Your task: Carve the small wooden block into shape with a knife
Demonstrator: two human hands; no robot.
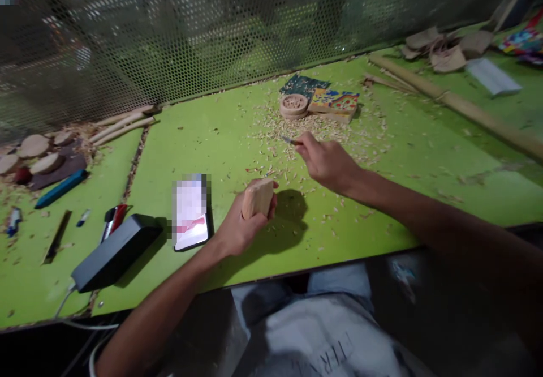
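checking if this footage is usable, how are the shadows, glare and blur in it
Head view: the left hand and wooden block cast a dark shadow on the green table; head view: pale sheen toward the table's right end; head view: the phone screen is bright and partly pixelated; head view: the white object at far right looks soft, cause unclear.

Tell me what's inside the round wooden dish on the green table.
Inside the round wooden dish lie what look like pale wood chips, ringed by its raised rim. Whatever is beneath them is covered and cannot be seen.
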